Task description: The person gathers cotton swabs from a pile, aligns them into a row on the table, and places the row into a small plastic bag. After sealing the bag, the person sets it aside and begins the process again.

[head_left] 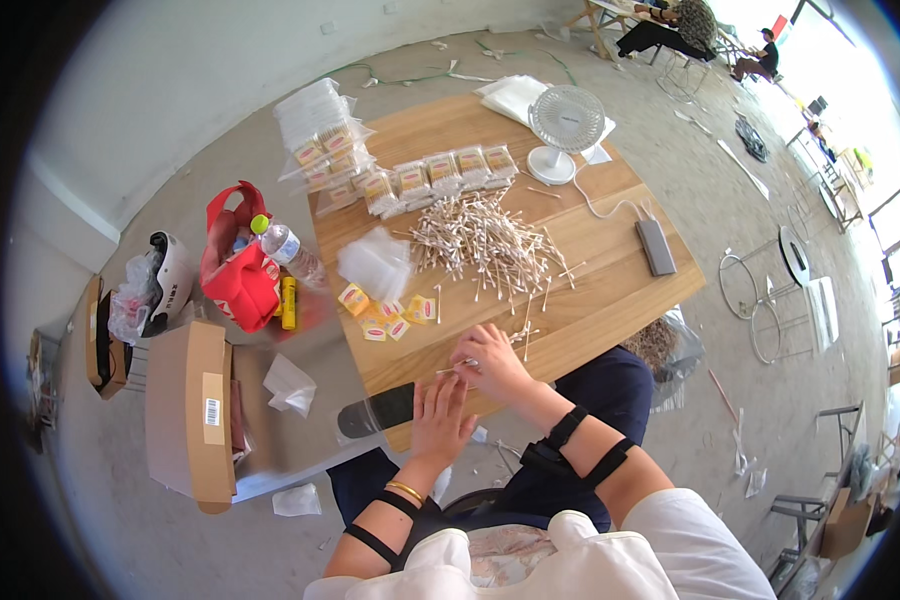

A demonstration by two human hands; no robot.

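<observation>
At the near edge of the wooden table, my right hand (494, 364) is closed, its fingertips pinching a few cotton swabs (467, 363). Just left of it, my left hand (438, 420) has its fingers stretched out, with the fingertips close against the swabs' ends. Whether they press on the swabs is hard to see. A large loose heap of cotton swabs (485, 240) lies beyond both hands. Small yellow-and-white printed cards (385, 320) are scattered to the left, in front of a stack of clear plastic bags (375, 262). A dark flat slab (382, 410) lies beside my left hand.
Filled swab packets (440, 175) line the far side of the wooden table (610, 300). A white fan (566, 120) and a grey power bank (655, 247) stand at right. Leftward are a red bag (245, 280), a bottle (290, 250) and a cardboard box (190, 415). People sit far off.
</observation>
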